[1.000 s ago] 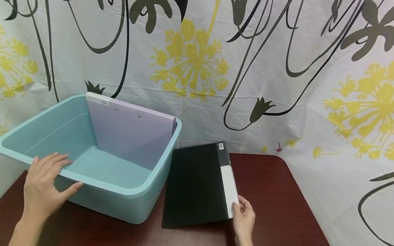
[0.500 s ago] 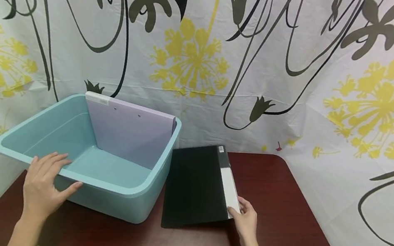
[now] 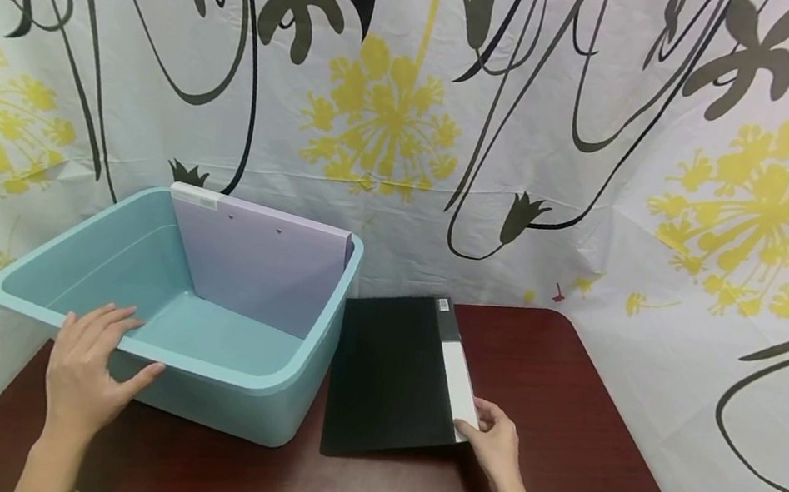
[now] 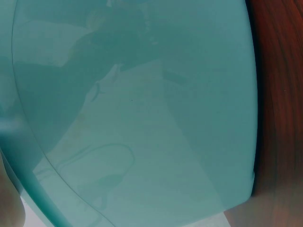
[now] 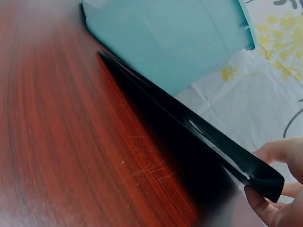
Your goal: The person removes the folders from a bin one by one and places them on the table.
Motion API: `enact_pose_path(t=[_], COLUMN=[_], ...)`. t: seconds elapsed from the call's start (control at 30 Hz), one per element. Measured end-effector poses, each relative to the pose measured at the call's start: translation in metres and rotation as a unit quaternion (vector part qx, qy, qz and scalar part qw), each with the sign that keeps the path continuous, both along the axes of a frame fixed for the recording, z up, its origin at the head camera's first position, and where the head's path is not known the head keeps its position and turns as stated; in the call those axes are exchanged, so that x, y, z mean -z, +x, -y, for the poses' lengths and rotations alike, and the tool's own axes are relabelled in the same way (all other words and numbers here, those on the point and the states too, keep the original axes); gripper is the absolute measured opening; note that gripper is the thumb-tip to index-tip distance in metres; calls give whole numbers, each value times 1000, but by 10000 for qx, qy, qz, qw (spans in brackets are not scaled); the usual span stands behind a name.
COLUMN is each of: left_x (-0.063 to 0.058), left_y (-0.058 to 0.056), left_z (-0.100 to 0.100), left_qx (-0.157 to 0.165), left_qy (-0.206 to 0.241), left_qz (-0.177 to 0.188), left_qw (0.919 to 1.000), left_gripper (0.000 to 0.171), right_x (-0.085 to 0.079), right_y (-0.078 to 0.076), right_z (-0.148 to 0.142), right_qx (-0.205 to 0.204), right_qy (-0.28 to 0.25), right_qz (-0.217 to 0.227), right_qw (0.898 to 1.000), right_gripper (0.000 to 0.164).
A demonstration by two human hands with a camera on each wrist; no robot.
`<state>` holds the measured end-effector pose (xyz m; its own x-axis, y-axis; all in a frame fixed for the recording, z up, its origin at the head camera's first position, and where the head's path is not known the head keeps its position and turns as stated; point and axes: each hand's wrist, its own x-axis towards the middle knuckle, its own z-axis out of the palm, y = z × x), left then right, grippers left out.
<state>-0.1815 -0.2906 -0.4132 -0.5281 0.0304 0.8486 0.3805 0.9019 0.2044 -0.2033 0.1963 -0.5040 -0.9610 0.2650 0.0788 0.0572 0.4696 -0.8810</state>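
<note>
My right hand [image 3: 493,445] pinches the lower spine corner of a black ring binder [image 3: 384,375], thumb on top of the white spine label [image 3: 459,390] and fingers underneath. In the right wrist view the binder [image 5: 189,127] is seen edge-on, its spine end raised off the table and its far end low beside the bin. My left hand [image 3: 85,371] rests on the front rim of a light-blue plastic bin [image 3: 206,400], fingers extended over the rim and thumb stretched out along the outside. A lilac binder [image 3: 259,265] stands inside, leaning on the bin's back wall.
The dark red wooden table [image 3: 561,463] carries the bin on the left and the black binder right beside it. A white cloth [image 3: 586,71] with yellow and grey flower prints hangs behind and along both sides.
The black binder's spine has shifted slightly toward the front, with my right hand moving a little right and down along with it. My left hand and the bin stay put.
</note>
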Motion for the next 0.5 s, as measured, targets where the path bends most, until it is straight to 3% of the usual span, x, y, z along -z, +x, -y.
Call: enact_pose_path(t=[0.5], left_x=[1], left_y=[-1], left_z=[1], left_qx=[23], left_qy=[31], left_qz=[-55], left_qw=[10000], left_gripper=[85], right_x=[5], right_y=[0], right_z=[-4], right_qx=[-193], right_qy=[347], right_qz=[95], right_qw=[9992], right_gripper=[50])
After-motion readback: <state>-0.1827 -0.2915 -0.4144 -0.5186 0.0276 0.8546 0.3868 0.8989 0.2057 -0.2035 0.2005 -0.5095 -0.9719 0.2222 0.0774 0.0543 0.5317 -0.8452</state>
